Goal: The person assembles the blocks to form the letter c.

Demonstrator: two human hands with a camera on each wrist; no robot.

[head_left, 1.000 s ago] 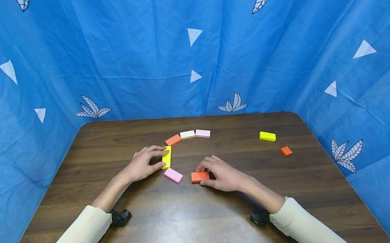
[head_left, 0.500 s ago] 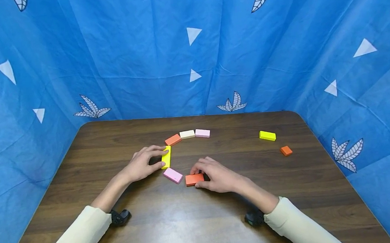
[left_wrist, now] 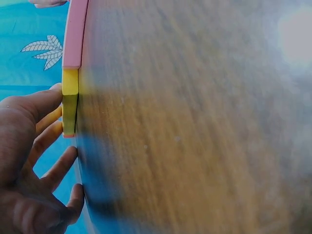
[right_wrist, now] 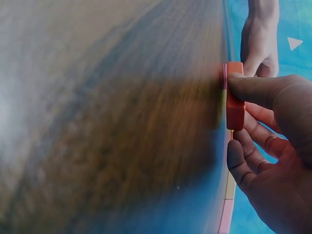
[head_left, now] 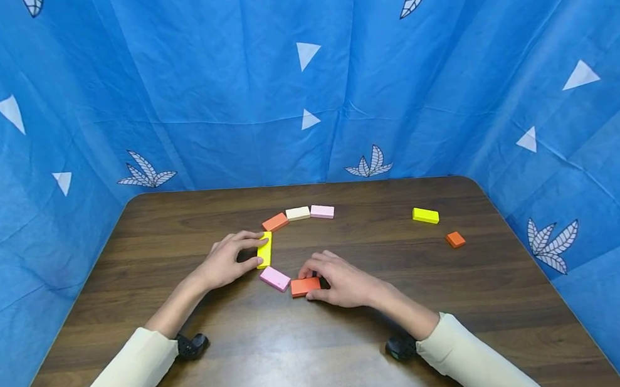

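My right hand (head_left: 342,281) pinches a red-orange rectangular block (head_left: 299,289) between thumb and fingers, low over the table. Its left end meets the right corner of a pink block (head_left: 275,279) in the head view. My left hand (head_left: 228,262) rests its thumb and fingertips on the top of a yellow block (head_left: 264,252), fingers relaxed; the left wrist view shows that yellow block (left_wrist: 70,105) end to end with the pink one (left_wrist: 75,36). Beyond it, an orange block (head_left: 275,222), a cream block (head_left: 297,214) and a light pink block (head_left: 322,212) continue a curve.
A bright yellow block (head_left: 425,215) and a small orange block (head_left: 455,240) lie apart at the right of the brown wooden table (head_left: 238,377). A blue patterned curtain (head_left: 191,92) rises behind the table's back edge and along its sides.
My right hand has moved left and slightly toward me with the red-orange block, closing the gap to the pink block. The left hand stays at the yellow block.
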